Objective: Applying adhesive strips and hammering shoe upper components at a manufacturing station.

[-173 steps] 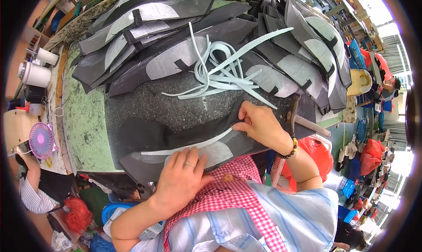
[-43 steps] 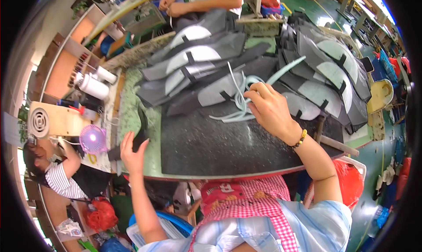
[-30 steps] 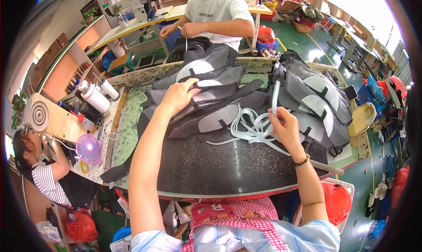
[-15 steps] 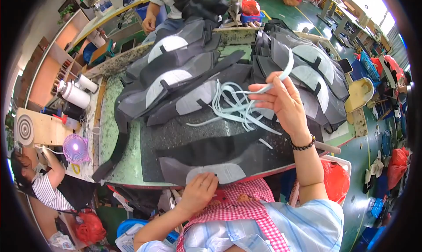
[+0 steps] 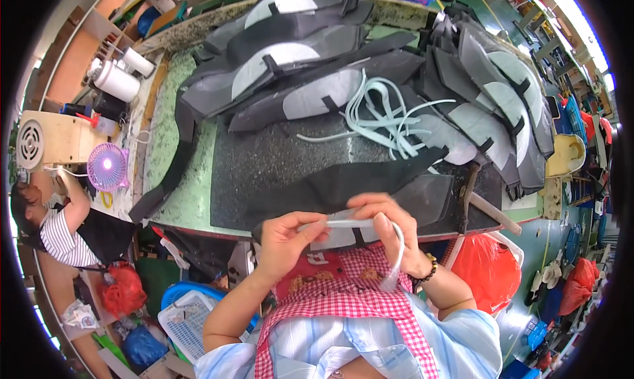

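My left hand (image 5: 287, 242) and my right hand (image 5: 396, 232) are both closed on one pale white strip (image 5: 351, 224). It runs straight between them, and its loose end curls down past my right hand toward the apron. Just beneath lies a dark grey, curved fabric piece (image 5: 426, 195) at the table's near edge; a light grey patch with a small black tab shows on it, partly hidden by my hands. Beyond it, a tangle of similar pale strips (image 5: 389, 118) rests on the black mat (image 5: 264, 157), against the stacked pieces.
Stacks of dark pieces with light patches fill the far left (image 5: 297, 62) and far right (image 5: 508, 88). A hammer (image 5: 492, 212) lies at the right edge. Left are a pink fan (image 5: 107, 167), a white bottle (image 5: 117, 81) and a seated person (image 5: 63, 227). A red bag (image 5: 485, 273) hangs below right.
My right hand has come down from above the tangle with a strip. My left hand has lifted off the fabric piece and now grips that strip too. The view has tilted downward.
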A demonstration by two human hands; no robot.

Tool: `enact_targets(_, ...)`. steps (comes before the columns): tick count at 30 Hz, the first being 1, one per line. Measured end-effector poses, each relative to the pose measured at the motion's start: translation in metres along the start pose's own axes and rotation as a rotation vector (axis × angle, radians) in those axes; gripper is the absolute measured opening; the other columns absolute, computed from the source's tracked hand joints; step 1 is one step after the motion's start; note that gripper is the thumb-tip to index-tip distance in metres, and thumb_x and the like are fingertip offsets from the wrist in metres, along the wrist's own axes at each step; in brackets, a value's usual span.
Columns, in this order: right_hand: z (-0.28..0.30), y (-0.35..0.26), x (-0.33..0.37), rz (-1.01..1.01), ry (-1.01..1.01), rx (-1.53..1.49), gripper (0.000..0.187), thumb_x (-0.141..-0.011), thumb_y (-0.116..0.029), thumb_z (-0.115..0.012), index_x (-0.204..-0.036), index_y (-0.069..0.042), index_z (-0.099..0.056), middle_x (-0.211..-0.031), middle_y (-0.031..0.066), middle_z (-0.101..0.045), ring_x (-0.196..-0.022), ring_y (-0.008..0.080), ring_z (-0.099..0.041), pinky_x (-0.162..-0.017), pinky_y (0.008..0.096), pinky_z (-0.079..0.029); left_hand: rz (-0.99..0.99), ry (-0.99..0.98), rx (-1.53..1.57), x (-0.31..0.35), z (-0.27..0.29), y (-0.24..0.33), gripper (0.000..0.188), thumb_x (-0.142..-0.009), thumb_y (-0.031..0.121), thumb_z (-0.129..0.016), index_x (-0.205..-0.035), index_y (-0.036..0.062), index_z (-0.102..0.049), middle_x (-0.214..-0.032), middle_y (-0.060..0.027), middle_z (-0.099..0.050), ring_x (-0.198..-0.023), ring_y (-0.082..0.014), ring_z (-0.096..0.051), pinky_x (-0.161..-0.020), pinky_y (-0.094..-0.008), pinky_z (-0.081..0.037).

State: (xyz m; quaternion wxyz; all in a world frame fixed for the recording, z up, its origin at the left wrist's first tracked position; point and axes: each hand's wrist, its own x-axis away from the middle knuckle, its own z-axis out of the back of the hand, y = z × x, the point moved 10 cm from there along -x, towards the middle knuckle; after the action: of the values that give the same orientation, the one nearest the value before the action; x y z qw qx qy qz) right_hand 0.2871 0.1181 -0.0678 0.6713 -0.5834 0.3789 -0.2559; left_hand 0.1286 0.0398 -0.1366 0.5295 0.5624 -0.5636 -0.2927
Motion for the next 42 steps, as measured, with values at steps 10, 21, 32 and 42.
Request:
enact_targets(10, 0.003, 0.017, -0.008, -0.118, -0.130, 0.549, 0.014, -0.083, -0.006, -0.073, -0.095, 0.000, -0.069, -0.082, 0.0138, -0.067, -0.071, 0.0270, -0.068, -0.063, 0.0327, -0.052, 0.145, 0.160, -0.403, 0.012, 0.068, 0.000, 0.013, -0.092, 0.010, -0.069, -0.096, -0.0021, -0.069, -0.079, -0.0055, -0.071, -0.066, -0.0089, -0.065, -0.061, -0.0233, -0.053)
enact_targets(21, -0.003, 0.038, -0.017, -0.161, -0.104, 0.715, 0.017, -0.083, -0.012, -0.075, -0.091, -0.001, -0.065, -0.082, 0.0137, -0.066, -0.072, 0.0314, -0.067, -0.061, 0.0359, -0.052, 0.236, 0.241, -0.738, 0.002, 0.065, 0.003, 0.012, -0.086, 0.007, -0.074, -0.090, 0.0003, -0.065, -0.079, -0.0083, -0.069, -0.065, -0.0121, -0.068, -0.055, -0.0232, -0.051)
enact_targets(32, 0.046, 0.033, -0.003, -0.245, -0.015, 0.518, 0.015, -0.083, -0.006, -0.074, -0.096, 0.000, -0.071, -0.090, 0.0122, -0.070, -0.076, 0.0229, -0.070, -0.066, 0.0300, -0.055, -0.844, -0.323, -1.674, 0.028, -0.097, 0.017, 0.039, -0.081, 0.020, -0.062, -0.107, -0.0090, -0.066, -0.113, -0.0223, -0.065, -0.110, -0.0322, -0.061, -0.096, -0.0406, -0.048)
enact_targets(42, 0.068, 0.043, -0.003, -0.289, 0.110, 0.731, 0.027, -0.078, -0.013, -0.077, -0.098, -0.002, -0.063, -0.077, 0.0099, -0.067, -0.066, 0.0225, -0.069, -0.059, 0.0327, -0.053, -0.762, -0.320, -1.889, 0.013, -0.114, 0.006, 0.049, -0.084, 0.016, -0.054, -0.129, -0.0021, -0.060, -0.104, -0.0162, -0.059, -0.104, -0.0292, -0.057, -0.097, -0.0402, -0.047)
